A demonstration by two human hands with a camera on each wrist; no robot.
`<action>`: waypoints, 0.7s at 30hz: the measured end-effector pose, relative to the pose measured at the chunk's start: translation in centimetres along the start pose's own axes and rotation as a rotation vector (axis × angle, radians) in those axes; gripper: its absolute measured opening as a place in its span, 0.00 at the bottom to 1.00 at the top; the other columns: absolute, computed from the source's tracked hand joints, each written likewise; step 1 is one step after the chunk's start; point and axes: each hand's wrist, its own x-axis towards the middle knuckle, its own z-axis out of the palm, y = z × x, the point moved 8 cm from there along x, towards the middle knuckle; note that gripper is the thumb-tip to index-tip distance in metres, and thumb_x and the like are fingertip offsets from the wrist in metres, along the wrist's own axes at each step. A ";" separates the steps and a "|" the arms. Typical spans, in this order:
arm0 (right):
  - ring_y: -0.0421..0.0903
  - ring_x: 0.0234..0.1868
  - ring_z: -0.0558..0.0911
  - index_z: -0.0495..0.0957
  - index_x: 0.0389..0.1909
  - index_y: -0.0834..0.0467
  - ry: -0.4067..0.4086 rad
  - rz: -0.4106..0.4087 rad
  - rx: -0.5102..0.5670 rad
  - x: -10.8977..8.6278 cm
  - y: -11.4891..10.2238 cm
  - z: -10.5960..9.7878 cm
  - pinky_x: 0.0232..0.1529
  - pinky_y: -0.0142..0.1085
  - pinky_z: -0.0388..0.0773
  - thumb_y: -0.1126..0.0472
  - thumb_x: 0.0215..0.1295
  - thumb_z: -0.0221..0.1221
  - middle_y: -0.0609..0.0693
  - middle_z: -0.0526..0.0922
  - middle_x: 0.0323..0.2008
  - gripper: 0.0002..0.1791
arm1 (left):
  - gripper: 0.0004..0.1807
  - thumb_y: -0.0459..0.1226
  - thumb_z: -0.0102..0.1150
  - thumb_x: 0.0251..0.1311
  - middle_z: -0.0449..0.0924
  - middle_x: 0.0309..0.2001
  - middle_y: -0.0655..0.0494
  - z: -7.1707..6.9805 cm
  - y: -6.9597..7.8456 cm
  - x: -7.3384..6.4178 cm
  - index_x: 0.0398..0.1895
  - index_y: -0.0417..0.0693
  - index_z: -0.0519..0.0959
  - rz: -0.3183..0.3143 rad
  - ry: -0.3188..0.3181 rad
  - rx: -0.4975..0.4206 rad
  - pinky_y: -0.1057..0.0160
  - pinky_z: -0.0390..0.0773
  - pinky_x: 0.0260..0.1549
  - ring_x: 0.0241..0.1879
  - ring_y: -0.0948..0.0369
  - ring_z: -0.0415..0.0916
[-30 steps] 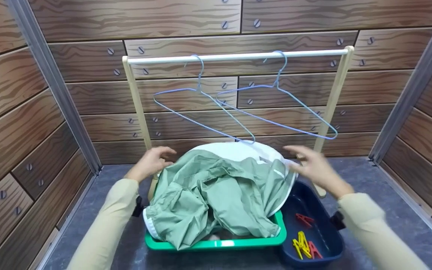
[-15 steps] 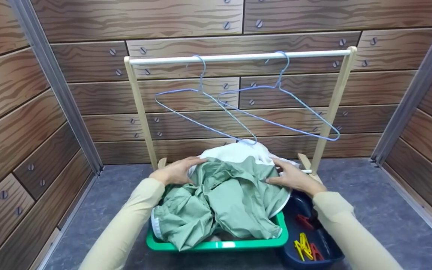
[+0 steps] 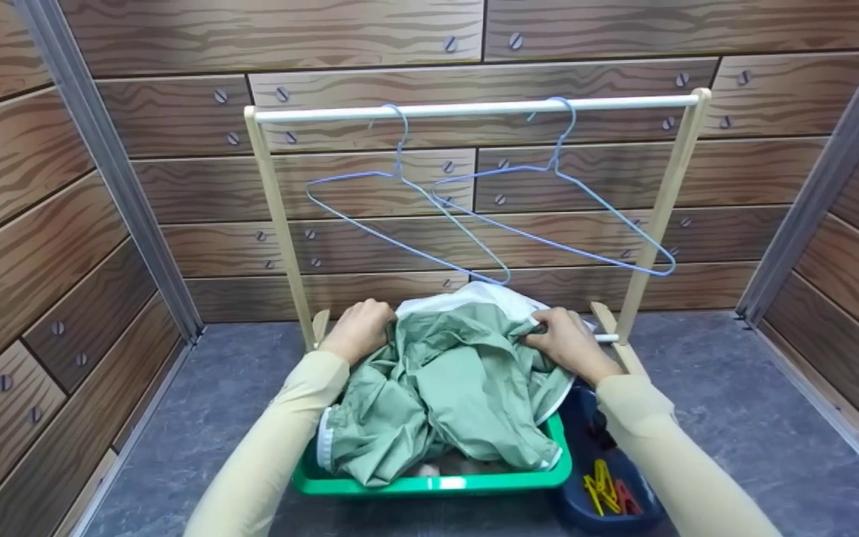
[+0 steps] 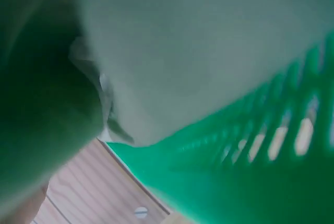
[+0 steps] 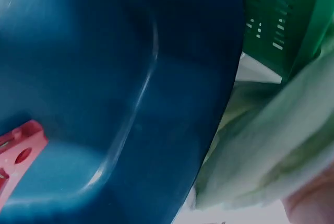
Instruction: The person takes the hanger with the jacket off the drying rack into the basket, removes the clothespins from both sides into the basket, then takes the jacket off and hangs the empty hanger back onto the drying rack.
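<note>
A crumpled green garment [image 3: 467,388] with white edging lies heaped in a green basket [image 3: 429,486]. White cloth [image 3: 474,298] shows behind it. My left hand [image 3: 359,330] grips the garment's upper left part with curled fingers. On the other side, my right hand [image 3: 567,341] pinches its upper right part between thumb and fingers. The left wrist view is mostly filled by blurred garment fabric [image 4: 172,62] beside the slotted basket wall [image 4: 219,177]. In the right wrist view, the garment [image 5: 266,145] hangs past the basket, and part of my right hand [image 5: 315,198] shows at the lower right corner.
Two blue wire hangers [image 3: 414,257] [image 3: 586,250] hang from the white bar [image 3: 474,110] of a wooden-sided rack [image 3: 280,216], just behind the basket. A dark blue tray [image 3: 642,477] holding yellow clothespins [image 3: 601,488] and red clothespins [image 3: 627,498] stands right of the basket.
Both hands came inward from beside the heap onto the green garment, and their fingers then closed on its upper edges. The garment's left side has shifted slightly inward. The hangers stay put.
</note>
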 end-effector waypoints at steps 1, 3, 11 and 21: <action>0.43 0.16 0.61 0.65 0.15 0.51 0.020 0.003 -0.021 0.0 -0.2 -0.1 0.23 0.36 0.60 0.57 0.53 0.65 0.42 0.59 0.13 0.18 | 0.17 0.20 0.52 0.45 0.80 0.22 0.54 -0.1 -0.1 -0.1 0.12 0.51 0.74 -0.008 0.016 -0.002 0.55 0.73 0.22 0.23 0.55 0.77; 0.43 0.15 0.61 0.63 0.14 0.51 0.052 0.012 -0.052 0.0 -0.6 -0.2 0.22 0.36 0.59 0.59 0.54 0.63 0.43 0.59 0.13 0.19 | 0.17 0.20 0.50 0.43 0.79 0.21 0.55 -0.4 -0.4 -0.3 0.11 0.51 0.74 -0.024 0.047 -0.016 0.55 0.72 0.21 0.22 0.56 0.76; 0.47 0.19 0.71 0.77 0.23 0.48 0.201 0.099 0.080 0.6 -1.6 -1.7 0.23 0.38 0.66 0.57 0.55 0.63 0.46 0.77 0.21 0.05 | 0.13 0.25 0.50 0.42 0.81 0.27 0.54 -1.7 -2.1 -1.3 0.23 0.52 0.78 -0.157 0.118 -0.090 0.53 0.72 0.20 0.26 0.54 0.77; 0.49 0.32 0.82 0.78 0.45 0.63 -0.045 0.207 1.035 0.5 -4.0 0.9 0.31 0.46 0.80 0.67 0.58 0.62 0.57 0.79 0.37 0.13 | 0.06 0.30 0.61 0.44 0.79 0.32 0.59 -5.8 -5.0 -3.8 0.26 0.48 0.83 -0.197 0.254 -0.424 0.60 0.72 0.38 0.35 0.59 0.75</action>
